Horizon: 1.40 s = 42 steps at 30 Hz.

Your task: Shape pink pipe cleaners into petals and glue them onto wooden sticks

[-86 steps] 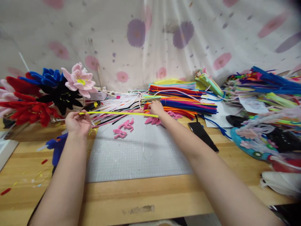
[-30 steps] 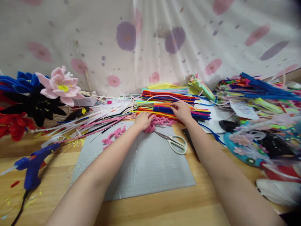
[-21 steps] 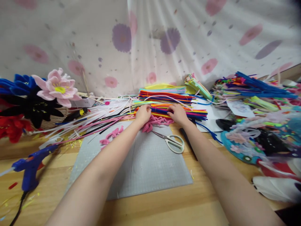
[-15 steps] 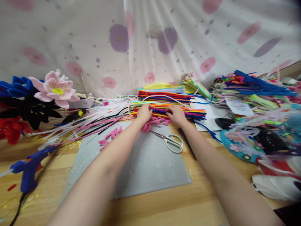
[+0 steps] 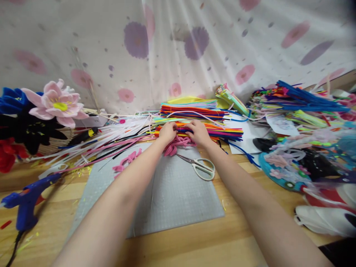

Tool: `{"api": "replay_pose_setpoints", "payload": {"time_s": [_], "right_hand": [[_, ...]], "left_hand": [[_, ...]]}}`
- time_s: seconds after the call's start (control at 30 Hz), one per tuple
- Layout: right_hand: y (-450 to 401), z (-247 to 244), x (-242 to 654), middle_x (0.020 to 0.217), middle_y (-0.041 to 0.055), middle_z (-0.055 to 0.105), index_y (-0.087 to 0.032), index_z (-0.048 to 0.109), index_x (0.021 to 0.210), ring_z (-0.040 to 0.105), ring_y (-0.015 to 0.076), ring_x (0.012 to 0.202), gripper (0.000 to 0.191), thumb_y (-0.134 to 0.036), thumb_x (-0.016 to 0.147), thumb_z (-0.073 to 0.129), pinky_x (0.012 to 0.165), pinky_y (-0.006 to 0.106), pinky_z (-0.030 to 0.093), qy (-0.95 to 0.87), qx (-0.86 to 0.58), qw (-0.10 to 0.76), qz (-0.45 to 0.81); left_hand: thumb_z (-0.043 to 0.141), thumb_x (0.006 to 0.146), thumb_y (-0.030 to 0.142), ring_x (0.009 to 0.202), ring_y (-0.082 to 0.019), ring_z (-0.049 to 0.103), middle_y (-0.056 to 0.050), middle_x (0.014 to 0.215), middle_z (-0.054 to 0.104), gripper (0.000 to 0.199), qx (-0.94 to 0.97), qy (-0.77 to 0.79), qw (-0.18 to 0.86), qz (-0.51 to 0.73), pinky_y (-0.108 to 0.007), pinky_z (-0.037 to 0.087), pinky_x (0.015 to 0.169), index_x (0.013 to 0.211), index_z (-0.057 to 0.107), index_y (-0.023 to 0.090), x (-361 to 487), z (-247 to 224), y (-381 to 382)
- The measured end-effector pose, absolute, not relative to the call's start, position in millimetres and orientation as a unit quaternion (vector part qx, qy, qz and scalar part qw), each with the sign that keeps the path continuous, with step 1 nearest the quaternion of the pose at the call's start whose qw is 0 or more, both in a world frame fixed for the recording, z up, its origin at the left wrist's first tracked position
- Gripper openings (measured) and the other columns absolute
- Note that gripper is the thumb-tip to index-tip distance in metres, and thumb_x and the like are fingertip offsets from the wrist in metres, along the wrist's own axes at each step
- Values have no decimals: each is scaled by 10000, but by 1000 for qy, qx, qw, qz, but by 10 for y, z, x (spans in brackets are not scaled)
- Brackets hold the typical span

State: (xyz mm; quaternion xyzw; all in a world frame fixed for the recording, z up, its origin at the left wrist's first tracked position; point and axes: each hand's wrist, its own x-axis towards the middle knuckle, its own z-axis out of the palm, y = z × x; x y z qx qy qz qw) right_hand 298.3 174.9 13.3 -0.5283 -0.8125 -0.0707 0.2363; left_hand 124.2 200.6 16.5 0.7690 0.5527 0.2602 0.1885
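Both hands reach to a multicoloured bundle of pipe cleaners [image 5: 230,133] behind the grey cutting mat [image 5: 183,193]. My left hand [image 5: 168,132] rests at the bundle's left part, fingers curled; what its fingertips hold, if anything, is hidden. My right hand [image 5: 198,132] touches the middle of the bundle with bent fingers, and its fingertips are too small to read. Pink bent pipe cleaners [image 5: 171,148] lie just below and between the hands. More pink pieces [image 5: 126,161] lie on the mat at left. Scissors [image 5: 204,169] with pale handles lie at the mat's upper right.
A blue glue gun [image 5: 26,200] lies on the left, below fuzzy flowers [image 5: 61,106]. White, pink and black stems spread at left. More bundles [image 5: 194,111] stand behind the hands. Blue stems [image 5: 308,98], papers and a decorated turquoise piece [image 5: 271,170] occupy the right.
My right hand has moved left along the bundle, closer to my left hand. The whole view has shifted slightly, with the table items a little further left.
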Motion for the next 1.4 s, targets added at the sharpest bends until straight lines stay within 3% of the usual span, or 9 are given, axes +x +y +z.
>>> {"api": "replay_pose_setpoints", "payload": {"time_s": [0.2, 0.5, 0.8, 1.0, 1.27, 1.4], "right_hand": [[1811, 133, 2826, 997, 111, 562, -204, 604, 1033, 453, 263, 945, 261, -249, 786, 535, 797, 386, 350, -822, -521, 221, -64], [1881, 102, 2746, 947, 97, 571, -205, 625, 959, 460, 246, 899, 198, -238, 791, 525, 779, 367, 344, -833, -510, 206, -64], [1911, 143, 2796, 834, 63, 591, -191, 629, 794, 500, 204, 844, 99, -232, 767, 543, 777, 340, 377, -825, -499, 259, 50], [1922, 188, 2777, 756, 44, 600, -177, 597, 744, 510, 175, 743, 103, -208, 780, 506, 717, 309, 388, -806, -511, 284, 92], [1886, 170, 2755, 775, 53, 603, -181, 608, 752, 507, 188, 773, 87, -194, 760, 522, 731, 318, 375, -814, -514, 265, 54], [1901, 157, 2765, 784, 50, 604, -185, 606, 750, 508, 189, 787, 76, -183, 743, 530, 749, 323, 377, -822, -503, 263, 50]], "left_hand": [[570, 724, 169, 777, -159, 591, -34, 831, 644, 244, 712, 571, 266, 311, -283, 432, 732, 964, 524, 173, 1237, 90, 2062], [602, 673, 170, 753, -166, 603, -49, 801, 652, 389, 651, 601, 319, 335, -286, 440, 697, 1029, 450, 143, 1221, 103, 2028], [634, 680, 151, 811, -158, 607, -73, 888, 659, 363, 616, 580, 394, 359, -293, 459, 740, 1021, 508, 148, 1181, -35, 2066], [570, 723, 138, 769, -155, 607, -67, 830, 664, 197, 632, 545, 441, 329, -289, 469, 723, 919, 588, 131, 1173, 12, 2055], [595, 706, 180, 771, -152, 587, -51, 878, 652, 193, 730, 519, 330, 299, -282, 463, 742, 897, 589, 152, 1117, 93, 1952], [576, 735, 226, 774, -165, 580, -37, 820, 646, 88, 749, 532, 291, 268, -299, 455, 756, 796, 598, 167, 1130, 138, 1925]]}}
